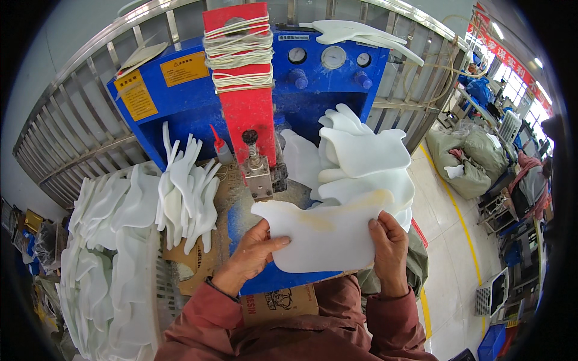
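Between both hands I hold a white foam sheet [325,237] with a curved, notched upper edge and a yellowish smear along it. My left hand [251,249] pinches its left side, thumb on the face toward me. On the right side my right hand [390,246] grips it the same way, thumb in front. Just beyond the sheet's upper left corner stands the metal head [260,180] of a red machine arm [244,90] wrapped in pale cord. Behind the sheet, to the right, lies a pile of similar white foam pieces [367,153].
At the left a crate [167,289] is heaped with white foam pieces [114,240]; more foam pieces [188,186] stand bunched beside it. A blue machine housing [331,78] with gauges spans the back. A red-tipped bottle [223,150] stands by the arm. Sacks [469,150] sit on the floor at right.
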Available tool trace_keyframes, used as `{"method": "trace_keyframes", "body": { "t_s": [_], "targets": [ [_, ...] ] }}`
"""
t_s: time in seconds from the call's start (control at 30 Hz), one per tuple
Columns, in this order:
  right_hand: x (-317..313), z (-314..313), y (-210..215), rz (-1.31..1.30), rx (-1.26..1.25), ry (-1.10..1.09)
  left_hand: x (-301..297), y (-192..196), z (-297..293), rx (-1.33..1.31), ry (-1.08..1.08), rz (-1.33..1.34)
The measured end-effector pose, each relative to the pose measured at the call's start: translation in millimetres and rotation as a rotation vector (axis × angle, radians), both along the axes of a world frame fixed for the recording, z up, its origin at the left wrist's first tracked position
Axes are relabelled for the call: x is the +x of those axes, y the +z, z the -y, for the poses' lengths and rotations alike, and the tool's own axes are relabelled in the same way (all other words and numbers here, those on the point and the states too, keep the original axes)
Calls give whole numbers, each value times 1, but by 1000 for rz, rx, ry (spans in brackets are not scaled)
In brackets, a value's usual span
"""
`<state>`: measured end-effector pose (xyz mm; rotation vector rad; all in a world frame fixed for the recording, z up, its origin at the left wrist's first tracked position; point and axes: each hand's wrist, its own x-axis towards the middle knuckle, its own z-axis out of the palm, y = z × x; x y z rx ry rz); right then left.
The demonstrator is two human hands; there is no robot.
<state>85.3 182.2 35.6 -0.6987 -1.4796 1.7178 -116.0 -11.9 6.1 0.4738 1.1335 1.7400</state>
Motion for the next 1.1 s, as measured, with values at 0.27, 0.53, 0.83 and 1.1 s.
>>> {"method": "trace_keyframes", "body": {
  "t_s": [0.27, 0.53, 0.83, 1.1],
  "targets": [
    [8, -4, 0, 6, -3, -38, 2, 3, -9, -19, -57, 22],
    [15, 7, 7, 159, 39, -117, 5, 16, -9, -150, -108, -37],
    [-13, 81, -56, 110, -103, 247, 10, -25, 123, -349, 129, 10],
    [-59, 96, -143, 629, 409, 305, -22, 1, 222, -717, 438, -443]
  ]
}}
